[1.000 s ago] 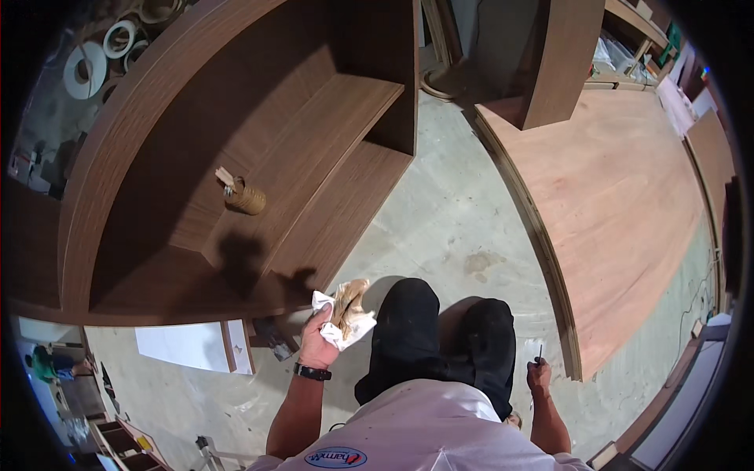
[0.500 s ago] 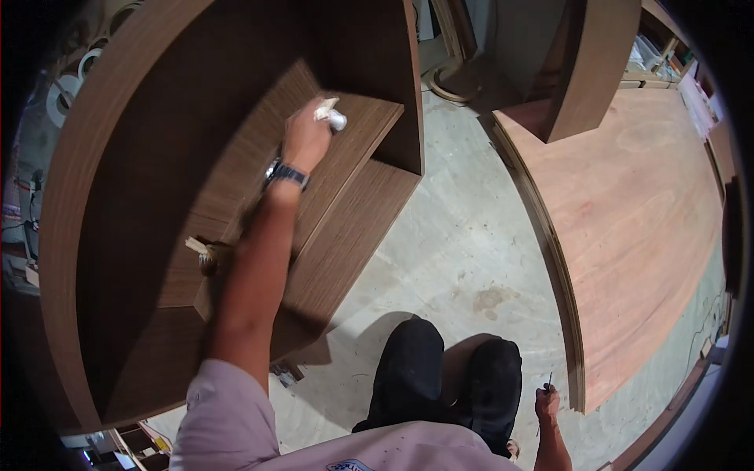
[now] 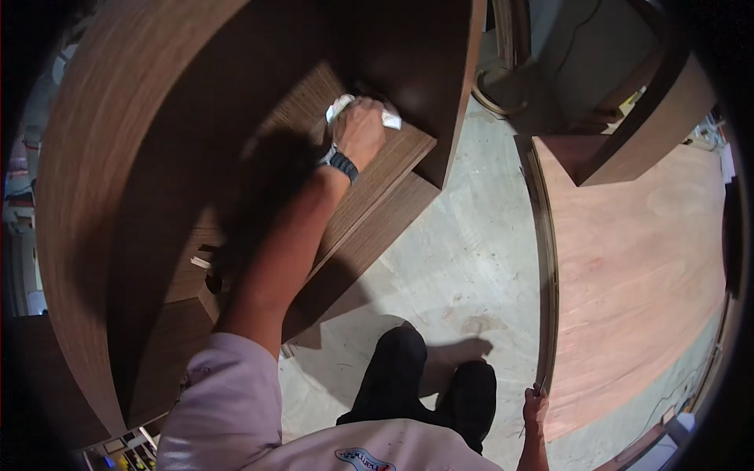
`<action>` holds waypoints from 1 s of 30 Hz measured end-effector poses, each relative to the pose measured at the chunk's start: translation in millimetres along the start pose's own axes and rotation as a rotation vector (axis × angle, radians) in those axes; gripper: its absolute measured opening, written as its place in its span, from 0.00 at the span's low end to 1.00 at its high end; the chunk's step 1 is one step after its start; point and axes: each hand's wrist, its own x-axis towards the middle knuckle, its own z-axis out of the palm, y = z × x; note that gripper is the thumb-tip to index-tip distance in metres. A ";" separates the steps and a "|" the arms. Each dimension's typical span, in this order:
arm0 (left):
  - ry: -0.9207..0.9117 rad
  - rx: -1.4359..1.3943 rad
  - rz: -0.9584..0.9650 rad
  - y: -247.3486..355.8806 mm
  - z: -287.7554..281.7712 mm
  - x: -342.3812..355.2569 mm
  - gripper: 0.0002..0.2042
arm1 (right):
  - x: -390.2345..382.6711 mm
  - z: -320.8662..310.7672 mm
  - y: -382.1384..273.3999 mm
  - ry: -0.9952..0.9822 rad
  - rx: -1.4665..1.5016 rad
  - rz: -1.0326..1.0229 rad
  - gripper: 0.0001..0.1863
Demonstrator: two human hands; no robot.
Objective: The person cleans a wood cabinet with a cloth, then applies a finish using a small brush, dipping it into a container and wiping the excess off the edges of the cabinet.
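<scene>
My left hand, with a dark watch on its wrist, is closed on a crumpled white cloth. It presses the cloth toward the far inner corner of the brown wood-grain cabinet, over a shelf board. Parts of the cloth stick out on both sides of the fingers. Down at the right, my right hand is closed around a thin, dark, rod-like tool whose kind is too small to tell. That hand hangs beside the edge of a plywood sheet.
A pale reddish plywood sheet lies at the right, with a brown panel piece over its far end. Grey floor runs between it and the cabinet. A ring-shaped piece lies at the back. A round hole shows in the cabinet.
My left hand has moved right and slightly down in the picture with the cloth, and turned knuckles up. The view has shifted. My right hand still holds the thin tool.
</scene>
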 end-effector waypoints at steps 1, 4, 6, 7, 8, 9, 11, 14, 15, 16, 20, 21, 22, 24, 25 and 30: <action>-0.022 0.040 -0.005 -2.4 -0.4 9.0 0.10 | 7.3 -9.1 5.1 -0.003 -0.016 0.002 0.18; -0.086 0.168 -0.017 -8.6 -15.1 10.5 0.10 | 10.1 -16.8 -22.2 -0.030 0.056 0.047 0.17; -0.048 0.183 -0.012 -12.2 -11.9 0.4 0.10 | 13.3 -39.3 -61.7 -0.196 -0.092 0.136 0.22; -0.016 0.187 0.004 -11.4 -10.4 -1.3 0.11 | 12.9 -34.7 -35.7 -0.049 -0.015 0.047 0.17; -0.015 0.185 -0.062 -23.5 -7.2 -18.4 0.12 | 7.8 -32.9 -42.2 -0.041 0.076 0.048 0.18; -0.012 0.180 -0.129 -39.2 -3.8 -38.7 0.13 | 8.7 -37.1 -45.3 -0.079 0.003 0.068 0.18; 0.018 0.269 -0.260 -46.5 5.4 -73.9 0.16 | 13.2 -46.0 -22.5 -0.064 0.011 0.102 0.20; -0.092 0.357 -0.406 -21.8 -21.8 -132.2 0.21 | 7.2 -53.8 -3.4 -0.051 0.104 0.160 0.20; -0.054 0.339 -0.394 -23.2 -20.4 -134.3 0.23 | 8.8 -55.2 1.1 -0.063 0.111 0.175 0.20; -0.016 0.317 -0.380 -24.8 -13.1 -134.2 0.25 | 7.9 -55.7 6.0 -0.071 0.116 0.191 0.20; 0.240 0.222 -0.215 -44.8 25.7 -89.6 0.20 | 16.0 -42.9 -3.5 -0.164 0.053 0.149 0.21; 0.223 0.121 -0.162 -28.6 22.6 -52.5 0.17 | 20.3 -50.8 -0.4 -0.149 0.026 0.140 0.21; 0.043 0.097 -0.174 -9.3 10.8 -15.0 0.13 | 28.6 -59.5 1.5 -0.133 0.000 0.127 0.22; -0.084 0.092 -0.184 4.5 -0.7 11.4 0.11 | 45.5 -66.9 -11.7 -0.106 -0.002 0.096 0.22; -0.040 0.103 -0.185 4.6 -1.5 7.4 0.11 | 47.3 -68.4 -21.2 -0.095 0.013 0.091 0.23; 0.193 0.010 -0.261 -9.1 1.3 -35.1 0.18 | 61.8 -85.8 -39.9 -0.032 -0.039 -0.010 0.24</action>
